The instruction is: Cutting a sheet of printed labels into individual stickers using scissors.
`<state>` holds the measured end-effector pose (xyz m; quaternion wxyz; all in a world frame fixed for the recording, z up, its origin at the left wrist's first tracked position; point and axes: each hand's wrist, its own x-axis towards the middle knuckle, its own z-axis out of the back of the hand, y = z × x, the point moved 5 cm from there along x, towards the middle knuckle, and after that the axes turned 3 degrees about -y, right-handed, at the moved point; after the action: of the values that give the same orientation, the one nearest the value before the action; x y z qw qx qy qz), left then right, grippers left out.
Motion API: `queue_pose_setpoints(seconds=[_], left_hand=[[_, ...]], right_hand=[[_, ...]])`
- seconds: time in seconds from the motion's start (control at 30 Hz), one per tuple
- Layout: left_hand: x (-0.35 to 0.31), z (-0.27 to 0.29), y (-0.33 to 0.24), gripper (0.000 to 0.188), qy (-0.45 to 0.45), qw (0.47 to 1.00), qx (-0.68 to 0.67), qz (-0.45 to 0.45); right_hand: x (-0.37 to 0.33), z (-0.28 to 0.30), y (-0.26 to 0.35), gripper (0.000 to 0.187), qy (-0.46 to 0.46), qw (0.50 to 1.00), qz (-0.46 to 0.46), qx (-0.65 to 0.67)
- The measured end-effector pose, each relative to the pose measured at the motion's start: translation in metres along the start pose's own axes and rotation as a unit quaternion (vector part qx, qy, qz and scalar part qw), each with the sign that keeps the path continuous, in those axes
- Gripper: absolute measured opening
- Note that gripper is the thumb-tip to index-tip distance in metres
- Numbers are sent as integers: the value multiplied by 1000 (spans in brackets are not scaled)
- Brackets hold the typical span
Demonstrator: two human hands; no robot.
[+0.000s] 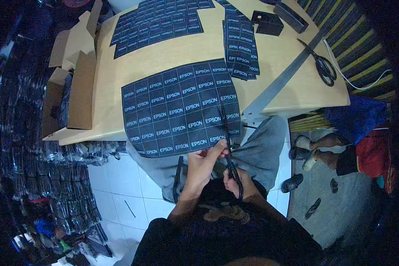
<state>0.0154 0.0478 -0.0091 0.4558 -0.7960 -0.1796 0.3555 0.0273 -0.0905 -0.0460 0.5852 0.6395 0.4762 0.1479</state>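
Observation:
A black sheet (177, 106) printed with a grid of white-lettered labels lies partly on the table, its near edge over my lap. My left hand (201, 166) pinches that near edge by the right corner, thumb on top. In my right hand (240, 182) is a pair of black scissors (233, 170), fingers wrapped round the handles. The blades point away from me and lie along the rightmost column of the sheet. Whether the blades are spread or closed is hard to make out.
On the table (292, 48) lie more label sheets (159, 26), a stack of label strips (241, 46), a metal ruler (281, 77), second scissors (324, 68) and two black boxes (270, 24). An opened cardboard box (80, 95) stands left. Another person's feet (312, 148) show right.

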Motion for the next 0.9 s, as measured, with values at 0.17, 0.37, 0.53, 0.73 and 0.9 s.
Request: queue_pose_setpoints(seconds=[0.17,0.37,0.53,0.73,0.9], left_hand=[[1,1,4,9,11,1000,6,9],[2,3,2,10,-3,1000,21,5],[2,4,0,11,-10,999,29,10],[1,3,-2,10,-8,1000,19,16],[4,4,-1,12,-26,1000,0,-14]], right_hand=[[3,0,-9,13,-10,999,-31,26],[9,-4,0,16,-43,999,-4,-10],[11,-6,3,15,-57,998,-12,-28],[9,-10,11,16,-71,996,-48,-27],[13,-6,5,18,-78,996,-27,-36]])
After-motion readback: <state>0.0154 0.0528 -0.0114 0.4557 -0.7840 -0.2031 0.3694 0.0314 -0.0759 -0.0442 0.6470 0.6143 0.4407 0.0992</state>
